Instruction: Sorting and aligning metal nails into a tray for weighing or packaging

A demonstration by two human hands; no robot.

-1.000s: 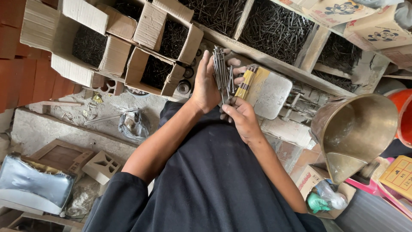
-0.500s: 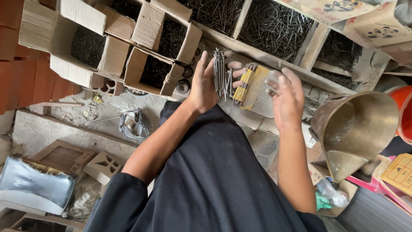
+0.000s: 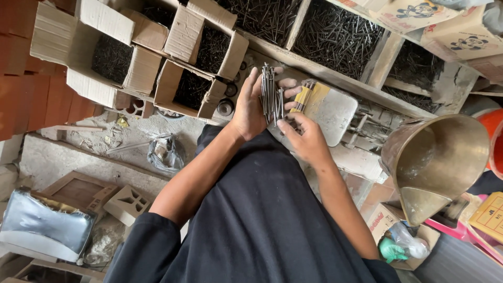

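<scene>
Cluttered hardware stall seen from above: wooden bins (image 3: pixel 335 39) full of dark nails run along the far side, open cardboard boxes (image 3: pixel 157 52) of nails sit far left, red bricks (image 3: pixel 31 94) stack at the left edge. Brass scoop (image 3: pixel 435 162) sits at the right, beside an orange tub (image 3: pixel 495 141). Grey metal plate (image 3: pixel 335 112) lies just beyond the hands. Dusty concrete floor (image 3: pixel 78 152) on the left carries a crumpled plastic bag (image 3: pixel 165 154), a small wooden frame (image 3: pixel 128 202) and a silver-wrapped pack (image 3: pixel 44 225).

Left hand (image 3: pixel 251 107) is raised, palm toward the bundle, fingers curled around a bunch of long nails (image 3: pixel 270 94) held upright, points toward the far bins. Right hand (image 3: pixel 304 139) is just right of and nearer than the left, fingers bent, fingertips touching the lower end of the same bunch; thumb and forefinger pinch at the nail ends. Both hands are close together, over the person's dark clothing (image 3: pixel 262 220). A yellow-banded bundle of nails (image 3: pixel 304 97) lies on the plate, just right of the held bunch.
</scene>
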